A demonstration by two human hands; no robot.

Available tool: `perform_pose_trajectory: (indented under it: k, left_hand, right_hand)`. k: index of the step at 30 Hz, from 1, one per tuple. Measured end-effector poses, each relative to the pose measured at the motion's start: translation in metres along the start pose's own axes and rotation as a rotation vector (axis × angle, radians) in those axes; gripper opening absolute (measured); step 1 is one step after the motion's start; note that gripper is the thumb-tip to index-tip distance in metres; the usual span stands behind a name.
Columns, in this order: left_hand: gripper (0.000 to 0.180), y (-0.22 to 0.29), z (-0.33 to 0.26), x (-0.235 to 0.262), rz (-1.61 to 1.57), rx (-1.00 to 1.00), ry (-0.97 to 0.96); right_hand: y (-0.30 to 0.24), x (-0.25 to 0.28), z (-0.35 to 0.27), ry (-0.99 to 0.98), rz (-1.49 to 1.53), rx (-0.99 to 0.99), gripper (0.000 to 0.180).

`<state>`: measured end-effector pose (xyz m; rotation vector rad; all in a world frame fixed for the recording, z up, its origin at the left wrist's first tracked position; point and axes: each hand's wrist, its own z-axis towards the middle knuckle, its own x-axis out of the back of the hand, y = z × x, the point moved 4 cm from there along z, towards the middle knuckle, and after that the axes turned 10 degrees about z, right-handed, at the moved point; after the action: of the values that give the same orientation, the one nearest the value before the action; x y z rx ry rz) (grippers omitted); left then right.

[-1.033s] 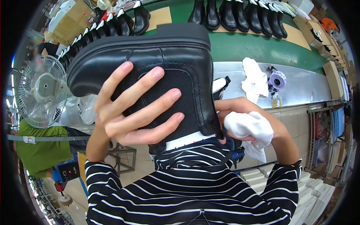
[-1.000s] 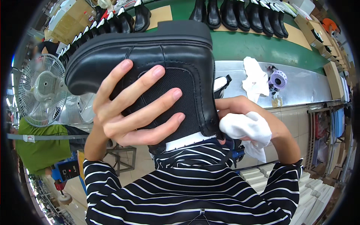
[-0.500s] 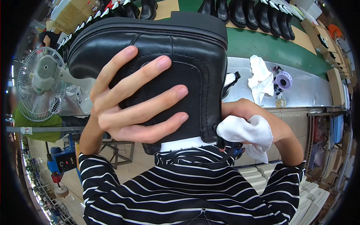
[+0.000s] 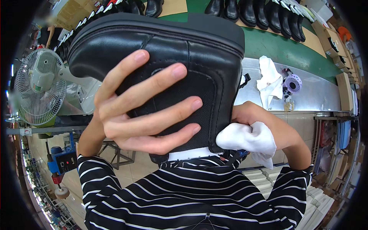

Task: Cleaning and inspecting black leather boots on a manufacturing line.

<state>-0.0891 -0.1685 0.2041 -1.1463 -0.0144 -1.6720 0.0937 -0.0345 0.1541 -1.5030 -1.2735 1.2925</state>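
Note:
A black leather ankle boot (image 4: pixel 207 57) is held up before me, sole uppermost and toe pointing left. It has a dark elastic side panel and a white edge inside its opening, which faces down toward me. My left hand (image 4: pixel 143 107) is closed around the shaft, with its fingers spread over the elastic panel. At the boot's lower right corner, my right hand (image 4: pixel 245 113) grips a white cloth (image 4: pixel 249 140) whose folded tip touches the leather near the opening. The cloth covers most of the right fingers.
More black boots (image 4: pixel 249 13) stand in rows on the green bench top (image 4: pixel 260 48). Another white cloth (image 4: pixel 269 82) and a small purple fan (image 4: pixel 293 83) lie on the metal strip (image 4: pixel 320 92). A large fan (image 4: pixel 40 84) stands left, above a blue machine (image 4: pixel 63 161).
The boot and my left hand have come slightly closer and to the right. The cloth in my right hand has moved a little left and down, onto the boot's corner.

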Motion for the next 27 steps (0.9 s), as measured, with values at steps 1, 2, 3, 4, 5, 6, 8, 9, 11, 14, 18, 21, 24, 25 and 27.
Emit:
perform_pose_trajectory:
  k: [1,2,3,4,5,6,8,9,11,14,18,21,24,25,27]
  left_hand:
    - [0.050,-0.003,-0.001,-0.002,0.009,-0.010,0.008]
    - [0.050,-0.004,-0.002,-0.003,-0.015,0.017,-0.002]
    - [0.050,-0.004,-0.003,-0.003,-0.017,0.018,-0.002]
    - [0.051,-0.005,-0.003,-0.002,-0.022,0.043,-0.015]
    - [0.051,-0.006,-0.002,-0.002,-0.028,0.068,-0.029]
    - [0.051,-0.008,0.000,-0.003,-0.026,0.085,-0.025]
    - [0.050,-0.009,-0.004,-0.012,-0.013,0.054,0.001]
    - [0.049,-0.008,-0.006,-0.014,0.000,0.022,0.028]
    - [0.048,-0.007,-0.004,-0.011,-0.018,0.032,-0.011]
    - [0.047,-0.006,-0.001,-0.012,-0.065,0.067,-0.012]
    - [0.047,-0.007,-0.002,-0.018,-0.033,0.033,-0.013]
    - [0.046,-0.005,0.001,-0.019,-0.081,0.053,-0.040]
    - [0.044,-0.008,0.002,-0.020,-0.077,0.068,0.017]
    - [0.044,-0.011,0.004,-0.022,-0.066,0.068,0.017]
    - [0.034,-0.028,-0.001,-0.027,-0.270,0.317,0.066]
  right_hand:
    - [-0.001,0.001,0.000,0.008,-0.027,0.000,0.034]
    - [-0.002,0.002,0.001,0.009,-0.026,-0.001,0.034]
    - [-0.004,0.002,0.002,-0.006,0.053,-0.009,0.034]
    - [-0.005,0.002,0.002,-0.021,0.130,-0.015,0.034]
    - [-0.001,0.002,0.001,-0.020,0.128,-0.014,0.034]
    - [0.007,0.005,-0.002,0.076,0.079,0.006,0.034]
    - [-0.003,0.005,0.002,0.063,0.079,-0.022,0.037]
    - [-0.001,0.007,0.003,0.062,0.080,-0.023,0.037]
    - [0.002,0.008,0.005,-0.033,0.124,0.020,0.039]
    - [0.010,0.008,0.002,0.022,0.138,0.007,0.034]
    - [0.013,0.013,0.003,0.063,0.077,-0.057,0.032]
    - [0.008,0.013,0.003,0.046,0.109,-0.098,0.034]
    - [0.011,0.021,-0.002,-0.018,0.086,0.017,0.043]
    - [0.009,0.027,-0.008,-0.066,0.074,0.141,0.050]
    - [0.003,0.041,-0.025,-0.062,0.382,0.094,0.072]
